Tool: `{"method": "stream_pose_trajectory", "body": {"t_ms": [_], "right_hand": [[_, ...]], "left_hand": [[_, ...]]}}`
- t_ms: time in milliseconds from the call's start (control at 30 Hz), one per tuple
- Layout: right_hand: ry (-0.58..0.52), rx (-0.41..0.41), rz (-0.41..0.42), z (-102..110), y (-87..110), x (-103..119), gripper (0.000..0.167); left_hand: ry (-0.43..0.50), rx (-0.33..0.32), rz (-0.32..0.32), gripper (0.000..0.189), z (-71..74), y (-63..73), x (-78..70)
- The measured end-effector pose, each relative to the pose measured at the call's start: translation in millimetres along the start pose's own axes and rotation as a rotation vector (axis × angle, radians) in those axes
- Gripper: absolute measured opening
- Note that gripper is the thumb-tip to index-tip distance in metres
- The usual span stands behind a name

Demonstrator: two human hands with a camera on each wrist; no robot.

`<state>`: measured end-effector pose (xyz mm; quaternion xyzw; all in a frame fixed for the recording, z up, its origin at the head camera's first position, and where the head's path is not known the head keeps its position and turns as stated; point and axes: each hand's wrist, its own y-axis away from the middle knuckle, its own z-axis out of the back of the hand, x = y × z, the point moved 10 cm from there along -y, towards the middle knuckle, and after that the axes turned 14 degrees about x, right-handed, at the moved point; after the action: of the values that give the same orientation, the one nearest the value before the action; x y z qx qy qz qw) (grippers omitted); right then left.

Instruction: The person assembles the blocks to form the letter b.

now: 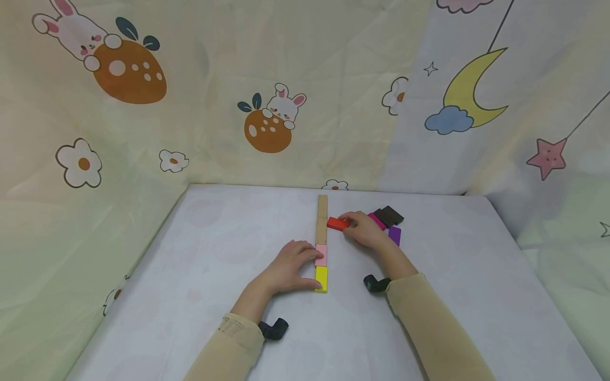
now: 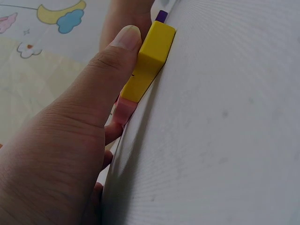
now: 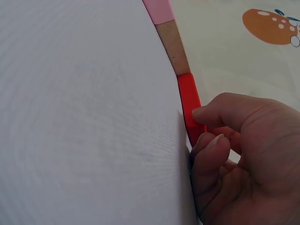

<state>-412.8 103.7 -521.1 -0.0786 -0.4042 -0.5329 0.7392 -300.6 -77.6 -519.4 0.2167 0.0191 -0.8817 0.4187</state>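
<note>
A straight row of blocks runs away from me on the white table: a yellow block nearest, a pink block behind it, then two plain wooden blocks. My left hand lies along the row's left side, its thumb on the yellow block and its fingertips at the pink one. In the left wrist view the thumb presses along the yellow block's side. Between thumb and fingers my right hand pinches a red block. One end of it meets the row beside the wooden blocks, sticking out to the right.
Behind the right hand lies a loose group: dark brown blocks, a magenta block and a purple block. A printed cloth with rabbits and flowers hangs along the table's far edge and both sides.
</note>
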Motion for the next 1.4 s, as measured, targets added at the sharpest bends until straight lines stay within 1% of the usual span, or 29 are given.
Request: {"method": "stream_pose_trajectory", "body": {"t_ms": [300,600,900,1067,1400], "right_hand": [[-0.006,0.000,0.003,0.7,0.8,0.5,0.042],[-0.011,0.004,-0.006,0.1,-0.9,0.8,0.042],[-0.014,-0.008,-0.023,-0.3,-0.7,-2.8,0.041],[-0.035,-0.001,-0.031,0.0,-0.1,-2.4,0.043],[-0.036,0.004,-0.042,-1.0,1.1,-1.6,0.043]], "left_hand": [[0.005,0.000,-0.008,0.068,-0.1,0.2,-0.5],[0.020,0.018,0.009,0.069,0.1,0.3,-0.4],[0.000,-0.006,-0.008,0.069,1.2,-0.5,-2.1],[0.002,-0.006,-0.002,0.069,1.0,-0.6,-1.7],[0.004,-0.004,0.002,0.070,0.4,-0.7,-1.0]]}}
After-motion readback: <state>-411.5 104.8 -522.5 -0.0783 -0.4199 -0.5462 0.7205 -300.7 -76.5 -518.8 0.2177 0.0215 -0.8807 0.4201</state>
